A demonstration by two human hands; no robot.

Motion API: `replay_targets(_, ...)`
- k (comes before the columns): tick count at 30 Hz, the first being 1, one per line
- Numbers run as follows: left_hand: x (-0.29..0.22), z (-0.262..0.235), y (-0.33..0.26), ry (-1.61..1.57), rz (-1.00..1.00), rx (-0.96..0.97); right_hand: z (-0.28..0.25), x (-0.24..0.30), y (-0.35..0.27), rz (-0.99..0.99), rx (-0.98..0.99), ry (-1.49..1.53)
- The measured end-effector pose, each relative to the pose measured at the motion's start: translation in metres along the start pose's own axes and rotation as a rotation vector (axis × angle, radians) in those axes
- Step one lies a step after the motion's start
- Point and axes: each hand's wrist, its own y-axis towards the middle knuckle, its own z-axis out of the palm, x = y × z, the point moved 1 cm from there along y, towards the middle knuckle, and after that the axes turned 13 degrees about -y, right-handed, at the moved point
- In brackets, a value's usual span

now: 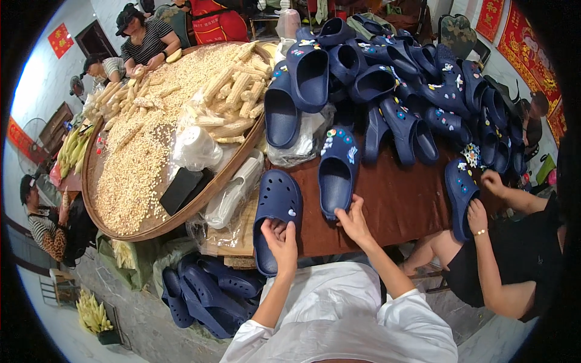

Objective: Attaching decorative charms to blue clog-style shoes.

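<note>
A navy blue clog (279, 195) with round holes in its upper and one small white charm is in my left hand (281, 245). My fingers reach inside its opening, with the thumb along the edge. Right of it, a second navy clog (336, 181), dotted with colourful charms, lies on the brown cloth-covered table (387, 206). My right hand (356, 225) pinches its heel between thumb and fingers. At the right, a co-worker's hands (478, 215) are on another decorated clog (462, 192) by the table's edge; a small cluster of charms (471, 155) lies beside it.
Decorated navy clogs (375, 81) are heaped along the table's far side. On the left, a wide round tray (200, 206) holds corn kernels, bare cobs and a black phone (181, 189). More clogs (209, 296) sit low at my left. Other people (145, 39) work around the tray.
</note>
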Motion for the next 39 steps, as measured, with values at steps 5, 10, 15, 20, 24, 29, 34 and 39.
replay_targets(5,-0.013,0.003,-0.052,0.453,0.568,-0.012,-0.012,0.002,-0.067,0.087,0.265,-0.051)
replay_targets(10,-0.019,0.034,-0.025,0.407,0.467,0.409,-0.037,0.027,-0.11,0.124,0.418,-0.267)
replay_targets(15,0.0,0.041,0.005,0.303,0.184,0.434,-0.056,0.028,-0.112,-0.039,0.37,-0.272)
replay_targets(20,0.036,0.046,0.027,0.238,-0.144,0.419,-0.046,0.028,-0.05,0.011,0.039,-0.192)
replay_targets(24,0.054,0.058,0.05,0.352,-0.063,0.373,-0.025,0.019,-0.014,0.05,-0.063,-0.307)
replay_targets(29,0.061,0.059,0.06,0.471,-0.061,0.378,-0.026,0.02,-0.014,0.028,-0.024,-0.356)
replay_targets(34,0.045,0.059,0.049,0.683,0.023,0.507,-0.037,0.036,-0.033,-0.16,-0.06,-0.567)
replay_targets(39,0.022,0.066,0.053,0.839,0.074,0.561,-0.039,0.051,-0.04,-0.135,-0.015,-0.589)
